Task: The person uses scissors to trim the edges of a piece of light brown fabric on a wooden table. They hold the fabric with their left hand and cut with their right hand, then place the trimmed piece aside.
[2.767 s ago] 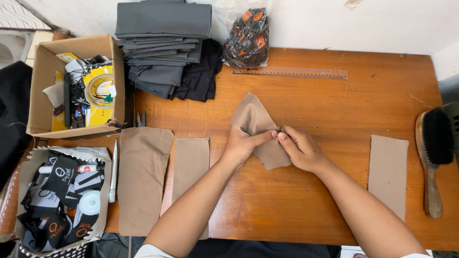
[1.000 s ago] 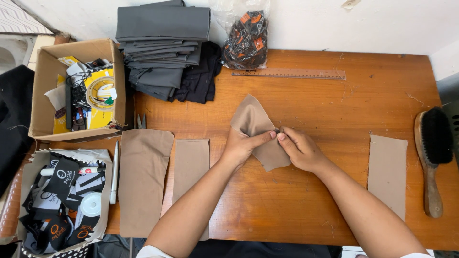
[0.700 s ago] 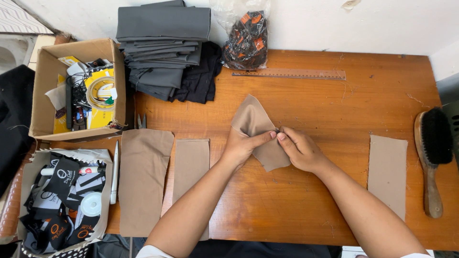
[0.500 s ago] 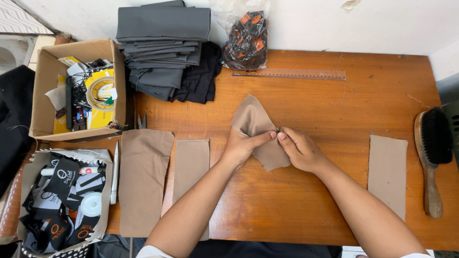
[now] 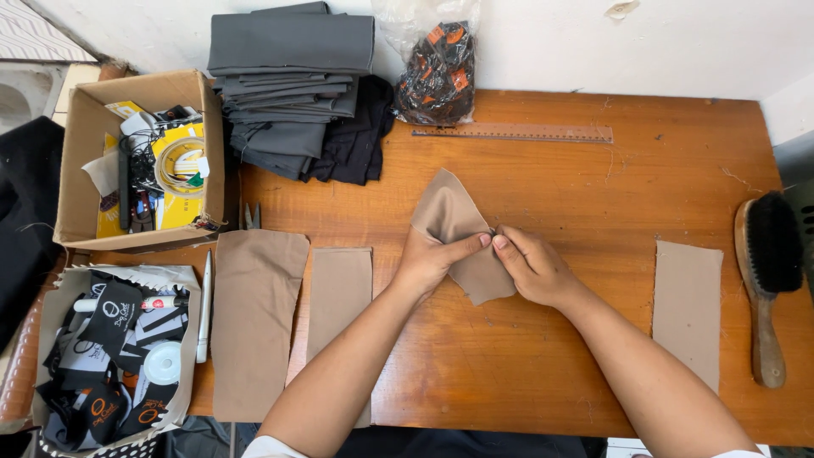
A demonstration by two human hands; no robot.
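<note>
Your left hand point(image 5: 432, 259) and right hand point(image 5: 532, 265) both pinch the small tan folded fabric piece point(image 5: 462, 233), thumbs meeting at its middle, at the centre of the worn orange wooden table point(image 5: 593, 339). Bare wood lies open right of the piece, up to a flat tan rectangle point(image 5: 687, 309) and a black-bristled wooden brush point(image 5: 767, 280). Behind the piece lies a long ruler point(image 5: 511, 133); left of it, two tan panels point(image 5: 254, 322) and an open cardboard box point(image 5: 85, 170).

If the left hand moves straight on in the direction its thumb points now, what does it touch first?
The left hand points right, thumb tip almost against the right hand over the tan fabric piece both pinch. It would likely meet the right hand's fingertips first.
</note>
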